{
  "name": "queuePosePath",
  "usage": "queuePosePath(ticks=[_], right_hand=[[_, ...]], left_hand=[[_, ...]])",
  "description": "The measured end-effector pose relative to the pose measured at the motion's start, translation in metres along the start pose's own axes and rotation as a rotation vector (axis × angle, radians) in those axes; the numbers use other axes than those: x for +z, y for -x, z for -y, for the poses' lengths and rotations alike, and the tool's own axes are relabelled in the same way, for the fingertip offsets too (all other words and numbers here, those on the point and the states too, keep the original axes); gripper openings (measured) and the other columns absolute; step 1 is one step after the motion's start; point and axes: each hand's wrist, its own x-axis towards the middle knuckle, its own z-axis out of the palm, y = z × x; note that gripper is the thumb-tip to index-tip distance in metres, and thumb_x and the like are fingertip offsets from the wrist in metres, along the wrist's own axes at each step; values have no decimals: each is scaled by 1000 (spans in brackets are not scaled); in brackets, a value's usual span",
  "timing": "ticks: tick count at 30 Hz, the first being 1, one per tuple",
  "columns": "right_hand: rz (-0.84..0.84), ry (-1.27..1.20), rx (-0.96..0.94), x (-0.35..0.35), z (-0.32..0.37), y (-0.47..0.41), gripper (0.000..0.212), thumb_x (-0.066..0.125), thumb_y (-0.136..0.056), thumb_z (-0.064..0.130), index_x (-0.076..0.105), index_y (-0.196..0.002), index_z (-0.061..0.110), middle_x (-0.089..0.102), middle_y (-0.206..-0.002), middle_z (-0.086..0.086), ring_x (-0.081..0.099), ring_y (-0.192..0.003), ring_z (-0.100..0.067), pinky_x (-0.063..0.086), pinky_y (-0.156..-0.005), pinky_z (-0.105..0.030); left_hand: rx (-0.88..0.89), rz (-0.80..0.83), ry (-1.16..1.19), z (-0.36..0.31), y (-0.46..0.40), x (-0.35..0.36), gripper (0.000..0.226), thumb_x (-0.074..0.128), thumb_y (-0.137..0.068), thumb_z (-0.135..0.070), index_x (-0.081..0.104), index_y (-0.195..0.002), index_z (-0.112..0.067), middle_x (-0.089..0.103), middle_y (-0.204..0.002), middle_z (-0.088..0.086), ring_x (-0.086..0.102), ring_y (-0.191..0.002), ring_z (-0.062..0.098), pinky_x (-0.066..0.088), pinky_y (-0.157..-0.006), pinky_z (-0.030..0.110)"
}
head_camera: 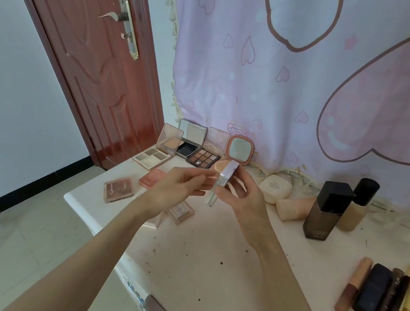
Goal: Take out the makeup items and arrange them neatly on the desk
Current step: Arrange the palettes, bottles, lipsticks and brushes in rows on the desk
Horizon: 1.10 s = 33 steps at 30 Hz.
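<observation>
My right hand [241, 194] grips a slim pale silver makeup tube [222, 182], held upright and tilted above the cream desk [213, 247]. My left hand [182, 186] is beside it, fingers stretched toward the tube's middle and touching or nearly touching it. At the desk's back left stand several open palettes: a beige one [153, 155], a black one [189, 144], a brown eyeshadow one [203, 157] and a pink mirror compact [239, 150]. Closed pink palettes [118, 188] lie nearer the left edge.
Two foundation bottles [329, 210] stand at the right, with a cream compact [274, 188] and a peach tube [294, 207] beside them. Lipsticks and mascaras [375, 292] lie at the far right. A pink cloth [286, 75] hangs behind; a red door [93, 64] is left.
</observation>
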Motion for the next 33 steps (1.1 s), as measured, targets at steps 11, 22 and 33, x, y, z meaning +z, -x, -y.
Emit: queuePosePath(ticks=[11, 22, 33], right_hand=[[-23, 442, -191, 12, -16, 3, 80, 80, -69, 23, 37, -136, 26, 44, -136, 13, 41, -126, 0, 35, -104, -19], [-65, 499, -251, 16, -18, 6, 76, 79, -65, 28, 40, -130, 27, 44, -127, 16, 44, -118, -1, 41, -99, -21], [-88, 429, -260, 16, -16, 7, 74, 77, -64, 33, 40, -128, 38, 47, -123, 20, 44, -118, 6, 36, -93, -4]], left_hand=[[4, -73, -142, -10, -5, 4, 18, 56, -91, -31, 73, -94, -26, 69, -81, 6, 54, -73, 10, 48, -79, 34], [-1, -13, -195, -16, -8, 1, 21, 51, -94, -13, 67, -107, -16, 71, -98, 6, 66, -88, 16, 52, -84, 28], [107, -71, -451, -19, -10, -6, 31, 43, -97, -13, 60, -72, -6, 53, -59, -7, 42, -57, 7, 36, -60, 23]])
